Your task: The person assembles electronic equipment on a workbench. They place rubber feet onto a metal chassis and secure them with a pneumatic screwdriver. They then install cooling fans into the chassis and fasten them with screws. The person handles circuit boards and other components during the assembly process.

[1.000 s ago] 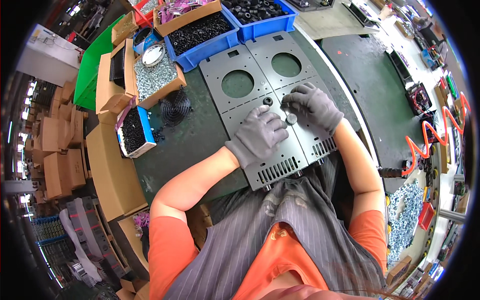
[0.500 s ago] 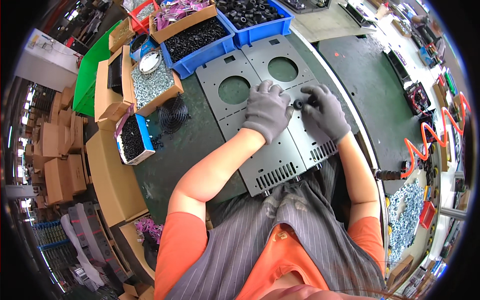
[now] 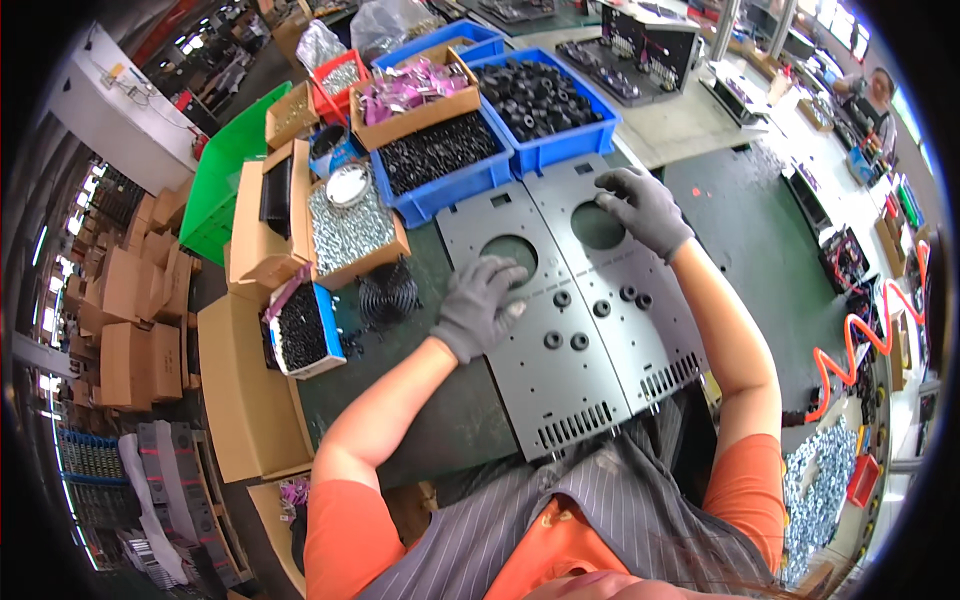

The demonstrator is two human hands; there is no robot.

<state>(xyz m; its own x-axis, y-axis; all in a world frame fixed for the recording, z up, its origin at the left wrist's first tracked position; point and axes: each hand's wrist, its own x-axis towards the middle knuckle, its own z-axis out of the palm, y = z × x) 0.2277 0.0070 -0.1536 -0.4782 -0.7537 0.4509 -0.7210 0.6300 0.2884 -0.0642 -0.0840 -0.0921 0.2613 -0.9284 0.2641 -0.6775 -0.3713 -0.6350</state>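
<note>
Two grey metal panels (image 3: 640, 345) lie side by side on the dark green bench, each with a large round hole and a row of slots at the near end. Several black rubber rings (image 3: 602, 309) rest on their middle parts. My left hand (image 3: 478, 305), in a grey glove, is over the left panel near its round hole, fingers loosely bent and thumb apart; nothing shows in it. My gloved right hand (image 3: 648, 212) hovers at the right panel's hole, fingers stretched toward the blue bin (image 3: 560, 150) of larger black rubber parts. Its palm side is hidden.
Another blue bin (image 3: 412, 205) holds small black parts, with a box of pink-purple pieces (image 3: 418, 90) on it. Left of them are a carton of silvery screws (image 3: 350, 232), a black fan guard (image 3: 388, 295) and a small box of black screws (image 3: 303, 330). An orange coiled hose (image 3: 850, 355) hangs at right.
My right hand has moved away from the rings toward the blue bins, and my left hand has shifted left. Several black rings on the panels are now uncovered. The view has tilted up.
</note>
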